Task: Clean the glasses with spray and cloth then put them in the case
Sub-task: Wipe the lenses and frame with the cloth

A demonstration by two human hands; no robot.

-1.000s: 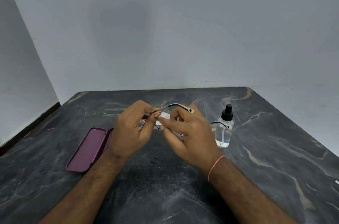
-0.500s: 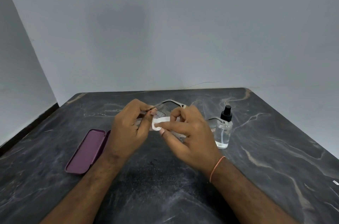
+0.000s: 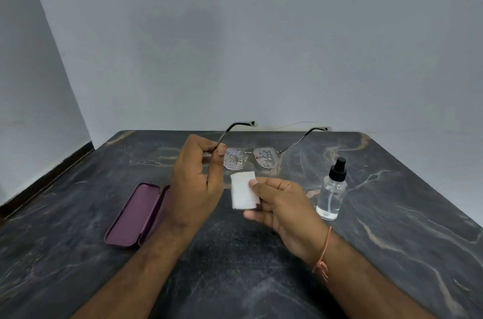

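My left hand (image 3: 194, 180) pinches the left hinge of thin metal-framed glasses (image 3: 252, 158) and holds them up above the table, temples pointing away from me. Both lenses carry many droplets. My right hand (image 3: 281, 207) grips a small folded white cloth (image 3: 243, 193) just below the lenses, apart from them. A purple case (image 3: 134, 214) lies open on the table, left of my left wrist and partly hidden by it. A clear spray bottle (image 3: 332, 190) with a black cap stands upright to the right of my right hand.
Everything rests on a dark marbled table (image 3: 392, 227) that butts against a pale wall at the back. The table's left edge meets a dark skirting strip (image 3: 44, 182).
My hands have come apart: the cloth was pressed on a lens and is now held below the glasses. The left hand has lifted the glasses higher, showing both wet lenses.
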